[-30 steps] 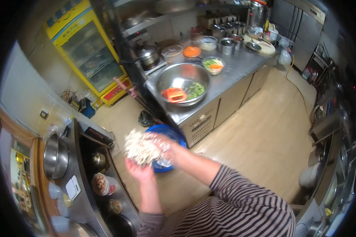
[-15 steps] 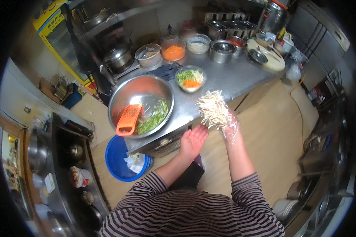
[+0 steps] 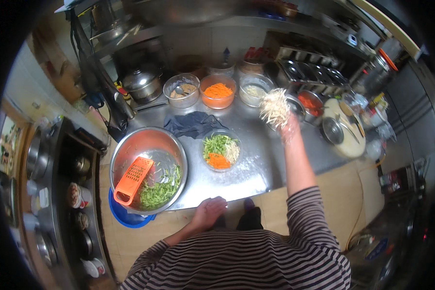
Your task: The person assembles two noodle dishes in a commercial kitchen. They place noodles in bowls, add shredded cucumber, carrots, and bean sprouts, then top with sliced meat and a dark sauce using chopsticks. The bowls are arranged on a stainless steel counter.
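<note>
Clock: centred on the small mixed-vegetable bowl (image 3: 231,166), which stands on the steel counter (image 3: 258,169)
Right hand: (image 3: 290,128) out toward 2 o'clock above the counter, in a clear plastic glove, fingers closed around a clump; the clump hides how far they curl
Clump of pale strands: (image 3: 275,108) gripped at the right hand's far end, at 2 o'clock, bristling loosely outward; the kind of vegetable is hard to tell
Left hand: (image 3: 210,212) at 6 o'clock beside the counter's front edge, fingers together and loosely extended, nothing seen in its hold; whether it touches the edge, I cannot tell
Mixed bowl's filling: green shreds (image 3: 216,144) toward 10, white shreds (image 3: 233,152) toward 3, carrot shreds (image 3: 218,161) toward 6
Large steel bowl: (image 3: 171,145) between 8 and 9, with more green strips (image 3: 159,191) on its bottom
Orange grater: (image 3: 134,180) tilted inside that bowl, handle end against the rim
Dark cloth: (image 3: 193,124) crumpled between 10 and 11
Tubs: carrot tub (image 3: 218,103) at 12; tub of white food (image 3: 251,102) at 1, just beside the clump in view
Steel container: (image 3: 311,115) at 2, beyond the right hand, red food inside
Round chopping board: (image 3: 350,142) at 3
Lidded pot: (image 3: 142,87) at 10
Blue basin: (image 3: 130,218) at 8, below counter level
</note>
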`<state>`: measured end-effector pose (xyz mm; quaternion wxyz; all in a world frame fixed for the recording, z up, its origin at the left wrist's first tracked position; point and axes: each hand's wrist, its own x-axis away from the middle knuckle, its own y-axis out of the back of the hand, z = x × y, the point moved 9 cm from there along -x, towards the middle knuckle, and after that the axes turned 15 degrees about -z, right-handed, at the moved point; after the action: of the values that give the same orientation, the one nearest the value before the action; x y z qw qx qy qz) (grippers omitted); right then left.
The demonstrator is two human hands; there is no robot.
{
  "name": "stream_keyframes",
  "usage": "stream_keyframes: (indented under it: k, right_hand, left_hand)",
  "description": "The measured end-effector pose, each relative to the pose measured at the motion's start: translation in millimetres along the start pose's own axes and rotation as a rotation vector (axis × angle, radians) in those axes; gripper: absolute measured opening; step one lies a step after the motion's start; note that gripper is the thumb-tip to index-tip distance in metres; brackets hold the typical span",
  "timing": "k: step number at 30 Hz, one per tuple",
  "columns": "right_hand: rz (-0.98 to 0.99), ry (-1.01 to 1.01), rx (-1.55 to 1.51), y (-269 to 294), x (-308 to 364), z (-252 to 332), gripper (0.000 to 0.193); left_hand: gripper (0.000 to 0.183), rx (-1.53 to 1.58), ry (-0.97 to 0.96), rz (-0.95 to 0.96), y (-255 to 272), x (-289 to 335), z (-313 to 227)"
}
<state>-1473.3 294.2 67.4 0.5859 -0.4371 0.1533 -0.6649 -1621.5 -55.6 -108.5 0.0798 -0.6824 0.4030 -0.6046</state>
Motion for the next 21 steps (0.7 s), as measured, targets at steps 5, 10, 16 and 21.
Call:
stream_keyframes:
  k: [5, 10, 16, 21]
  right_hand:
    - [0.289, 0.306, 0.542, -58.2, -135.1, 28.6, 0.032]
    - [0.030, 0.676, 1.736, -38.6, -293.9, 3.7, 0.048]
    - [0.654, 0.970, 2.041, -84.7, -301.9, -15.6, 0.040]
    - [0.828, 1.060, 1.542, -178.6, -236.4, -11.4, 0.015]
  left_hand:
    - [0.031, 0.102, -0.240, -0.170, -20.6, -16.1, -33.3]
    - [0.032, -0.005, -0.443, -0.538, -52.2, -18.6, -63.0]
    - [0.020, -0.137, -0.501, -0.678, -50.8, -58.6, -65.1]
    - [0.012, 0.012, -0.625, -0.761, -53.3, -32.4, -52.3]
